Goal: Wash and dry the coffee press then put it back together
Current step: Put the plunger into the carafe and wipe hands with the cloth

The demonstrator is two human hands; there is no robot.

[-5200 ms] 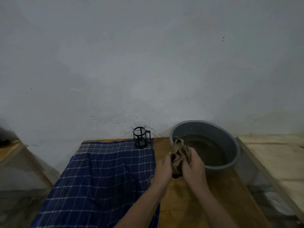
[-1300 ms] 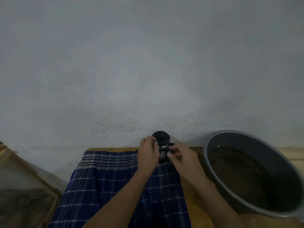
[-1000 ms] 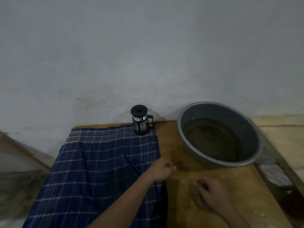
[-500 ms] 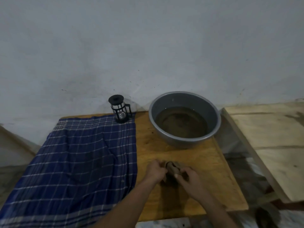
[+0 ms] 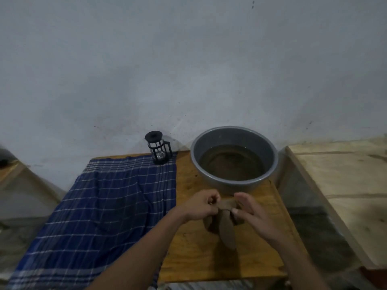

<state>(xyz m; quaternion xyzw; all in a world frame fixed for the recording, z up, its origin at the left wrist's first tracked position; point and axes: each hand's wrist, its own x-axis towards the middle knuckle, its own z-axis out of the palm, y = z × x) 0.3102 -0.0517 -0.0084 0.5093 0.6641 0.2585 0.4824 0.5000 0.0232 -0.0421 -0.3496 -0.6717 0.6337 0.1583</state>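
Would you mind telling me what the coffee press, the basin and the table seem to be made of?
Coffee press: apparently clear glass in a matte black frame, lid and handle, plastic or metal; a glint shows through the body.
Basin: grey, smooth, dull sheen, rolled rim; plastic or metal, hard to tell in dim light.
Table: wood, probably plywood, with yellowish grain and a thin board edge.

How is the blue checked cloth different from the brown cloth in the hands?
The blue cloth lies spread flat over the table's left side; the brown cloth is bunched and hangs in folds. The blue cloth is much larger and has white check lines; the brown cloth is small and plain. Nobody touches the blue cloth, while the left hand and right hand both hold the brown cloth. Both are soft fabric.
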